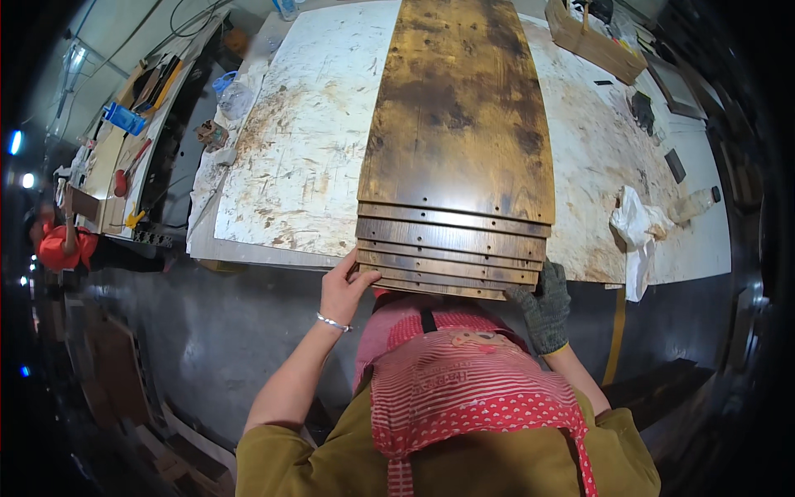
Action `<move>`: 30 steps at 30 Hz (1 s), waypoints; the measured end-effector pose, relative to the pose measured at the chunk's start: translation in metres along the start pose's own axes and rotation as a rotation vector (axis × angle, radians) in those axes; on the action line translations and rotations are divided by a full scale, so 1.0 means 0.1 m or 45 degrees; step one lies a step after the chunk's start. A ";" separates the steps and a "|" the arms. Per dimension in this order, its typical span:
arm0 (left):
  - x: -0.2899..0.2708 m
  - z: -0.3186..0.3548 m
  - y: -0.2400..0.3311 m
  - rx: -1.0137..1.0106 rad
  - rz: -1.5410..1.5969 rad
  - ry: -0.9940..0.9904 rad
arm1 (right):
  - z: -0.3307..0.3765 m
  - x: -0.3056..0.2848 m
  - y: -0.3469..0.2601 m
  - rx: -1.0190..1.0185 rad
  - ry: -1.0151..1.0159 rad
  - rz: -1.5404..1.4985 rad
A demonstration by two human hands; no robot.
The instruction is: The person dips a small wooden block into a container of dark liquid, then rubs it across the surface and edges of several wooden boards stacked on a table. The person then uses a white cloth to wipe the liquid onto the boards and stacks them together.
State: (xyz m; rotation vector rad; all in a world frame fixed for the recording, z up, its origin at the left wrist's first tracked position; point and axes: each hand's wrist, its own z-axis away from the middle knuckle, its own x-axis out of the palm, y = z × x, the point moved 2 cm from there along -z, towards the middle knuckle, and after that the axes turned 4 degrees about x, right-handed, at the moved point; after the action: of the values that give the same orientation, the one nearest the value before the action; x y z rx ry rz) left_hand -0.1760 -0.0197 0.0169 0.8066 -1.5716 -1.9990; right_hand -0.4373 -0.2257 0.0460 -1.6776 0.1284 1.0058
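Note:
A stack of brown wood-grain boards [464, 124] lies lengthwise on the white worktable, its near ends fanned out like steps with small drilled holes along each edge. My left hand [341, 290], bare with a bracelet at the wrist, grips the near left corner of the lowest boards, thumb on top and fingers beneath. At the near right corner, my right hand [546, 306] wears a dark grey knitted glove and is closed on the board edges. Its fingertips are partly hidden by the boards. The near ends jut past the table edge toward my apron.
The scuffed white worktable [290, 157] extends on both sides. To the right are a crumpled white bag [638, 232], a clear bottle [696, 204] and a cardboard box [595, 40]. A clear jug [233, 95] stands left. Another person in red [62, 244] is at a far-left bench.

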 end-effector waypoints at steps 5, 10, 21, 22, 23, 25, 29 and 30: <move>-0.02 0.00 -0.04 -0.018 -0.109 -0.019 | 0.01 0.03 0.09 0.006 0.045 -0.005; -0.05 0.06 -0.08 0.086 -0.165 -0.131 | 0.12 0.02 0.26 -0.200 0.019 0.097; 0.07 0.12 -0.09 0.010 -0.158 0.174 | 0.12 0.09 0.20 -0.144 -0.022 0.034; 0.06 0.11 -0.06 -0.013 -0.265 0.197 | 0.13 0.11 0.22 -0.146 -0.027 0.036; 0.06 0.11 -0.09 -0.016 -0.263 0.202 | 0.13 0.13 0.25 -0.085 -0.018 0.027; 0.03 0.06 -0.13 -0.014 -0.211 0.128 | 0.09 0.13 0.27 -0.033 -0.010 0.012; 0.04 0.16 -0.12 0.325 -0.352 -0.015 | 0.11 0.09 0.31 -0.131 -0.059 0.011; 0.01 0.14 -0.19 0.233 -0.275 -0.029 | 0.12 0.08 0.30 -0.186 -0.036 0.054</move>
State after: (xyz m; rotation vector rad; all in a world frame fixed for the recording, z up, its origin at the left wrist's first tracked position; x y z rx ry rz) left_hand -0.1869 -0.0062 0.0002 1.0677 -1.7652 -2.0373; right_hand -0.4550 -0.2237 0.0184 -1.7987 0.0734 1.0921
